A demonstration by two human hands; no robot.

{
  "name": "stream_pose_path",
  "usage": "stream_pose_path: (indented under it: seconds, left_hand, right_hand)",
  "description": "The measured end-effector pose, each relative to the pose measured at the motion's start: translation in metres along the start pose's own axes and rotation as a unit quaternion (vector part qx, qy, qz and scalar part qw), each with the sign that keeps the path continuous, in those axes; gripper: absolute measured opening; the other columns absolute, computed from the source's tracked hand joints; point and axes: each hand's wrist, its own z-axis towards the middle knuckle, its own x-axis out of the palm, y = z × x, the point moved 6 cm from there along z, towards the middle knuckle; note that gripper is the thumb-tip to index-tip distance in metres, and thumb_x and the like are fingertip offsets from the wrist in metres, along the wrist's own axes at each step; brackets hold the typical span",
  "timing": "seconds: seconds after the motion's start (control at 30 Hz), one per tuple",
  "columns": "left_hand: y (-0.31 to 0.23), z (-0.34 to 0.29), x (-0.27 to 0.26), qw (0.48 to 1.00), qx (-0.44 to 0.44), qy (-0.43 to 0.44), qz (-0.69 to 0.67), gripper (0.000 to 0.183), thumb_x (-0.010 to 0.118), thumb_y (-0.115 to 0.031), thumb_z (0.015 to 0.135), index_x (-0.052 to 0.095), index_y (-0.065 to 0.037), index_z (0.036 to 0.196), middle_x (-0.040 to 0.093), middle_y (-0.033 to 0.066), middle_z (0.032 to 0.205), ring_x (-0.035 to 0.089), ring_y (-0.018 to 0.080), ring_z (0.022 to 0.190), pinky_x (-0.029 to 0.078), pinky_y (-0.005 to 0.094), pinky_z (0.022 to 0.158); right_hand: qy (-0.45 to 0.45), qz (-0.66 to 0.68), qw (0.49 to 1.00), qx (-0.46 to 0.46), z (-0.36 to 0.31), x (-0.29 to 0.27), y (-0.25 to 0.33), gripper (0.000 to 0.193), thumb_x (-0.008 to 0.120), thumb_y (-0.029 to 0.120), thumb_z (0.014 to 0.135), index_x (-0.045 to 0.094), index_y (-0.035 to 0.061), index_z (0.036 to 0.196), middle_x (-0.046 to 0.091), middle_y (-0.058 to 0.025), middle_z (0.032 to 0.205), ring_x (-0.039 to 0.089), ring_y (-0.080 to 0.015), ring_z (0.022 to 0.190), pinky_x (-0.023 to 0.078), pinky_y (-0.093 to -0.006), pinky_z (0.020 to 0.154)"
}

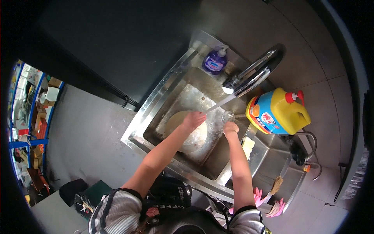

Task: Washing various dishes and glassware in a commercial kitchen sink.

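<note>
My left hand (194, 120) is over a round pale basin (186, 145) in the large steel sink. Its fingers point toward the stream of running water (221, 103) and look stretched out, with nothing seen in them. To the right of it, my right hand (231, 128) is closed on a clear glass (228, 116), held above the right side of the same sink. Water falls at a slant from the chrome faucet (253, 80) and ends near the left fingertips. Fine detail of the fingers is too small to make out.
A purple soap pump bottle (215, 61) stands at the sink's back corner. Right of the faucet sits a large yellow jug (278, 112) with a red cap. A yellow sponge or cloth (247, 146) lies on the divider. Pink gloves (276, 208) and a brush (276, 186) lie at the second basin.
</note>
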Motion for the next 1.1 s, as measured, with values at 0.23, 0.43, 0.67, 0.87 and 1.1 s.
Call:
stream_pose_path:
  seconds: [0.23,0.43,0.67,0.87,1.1]
  left_hand:
    - [0.016,-0.03,0.04,0.978,-0.159,-0.139,0.007,0.032,0.03,-0.021,0.086,0.047,0.002,0.1,0.053,0.0177,0.102,0.052,0.0251,0.095,0.041,0.0315,0.084]
    - [0.013,-0.039,0.059,0.975,-0.187,-0.12,0.028,0.031,0.03,-0.018,0.086,0.045,0.003,0.104,0.05,0.0174,0.107,0.049,0.0246,0.101,0.038,0.0323,0.088]
    - [-0.001,-0.063,0.023,0.98,-0.156,-0.119,0.019,0.033,0.027,-0.019,0.087,0.045,0.003,0.105,0.051,0.0164,0.107,0.05,0.0239,0.098,0.039,0.0303,0.087]
    - [-0.025,-0.094,0.011,0.978,-0.098,-0.181,0.026,0.039,0.021,-0.019,0.085,0.045,0.002,0.108,0.052,0.0155,0.105,0.052,0.0224,0.095,0.041,0.0296,0.086]
    - [-0.03,-0.114,0.013,0.983,-0.095,-0.16,0.008,0.036,0.022,-0.017,0.086,0.046,-0.001,0.107,0.052,0.012,0.105,0.051,0.0201,0.094,0.04,0.0291,0.084]
  right_hand:
    - [-0.072,0.124,0.989,0.04,-0.056,-0.021,-0.037,0.021,0.043,0.013,0.076,0.058,0.0006,0.084,0.059,-0.0191,0.086,0.058,-0.0296,0.083,0.046,-0.0363,0.073]
    - [-0.05,0.185,0.98,0.05,-0.036,-0.023,-0.02,0.021,0.044,0.012,0.074,0.057,0.0013,0.087,0.057,-0.0191,0.093,0.054,-0.0324,0.09,0.044,-0.038,0.077]
    - [-0.09,0.154,0.984,0.014,0.016,-0.024,-0.01,0.022,0.041,0.012,0.077,0.056,0.0024,0.09,0.056,-0.0178,0.096,0.054,-0.0304,0.092,0.044,-0.0365,0.078]
    - [-0.112,0.182,0.976,-0.035,0.054,-0.022,0.015,0.029,0.052,0.02,0.072,0.055,0.0001,0.092,0.057,-0.0221,0.083,0.056,-0.0309,0.086,0.043,-0.0377,0.074]
    - [-0.148,0.278,0.949,0.009,0.076,0.008,-0.003,0.028,0.052,0.027,0.077,0.058,0.0017,0.088,0.059,-0.0173,0.069,0.059,-0.0294,0.071,0.044,-0.0377,0.067]
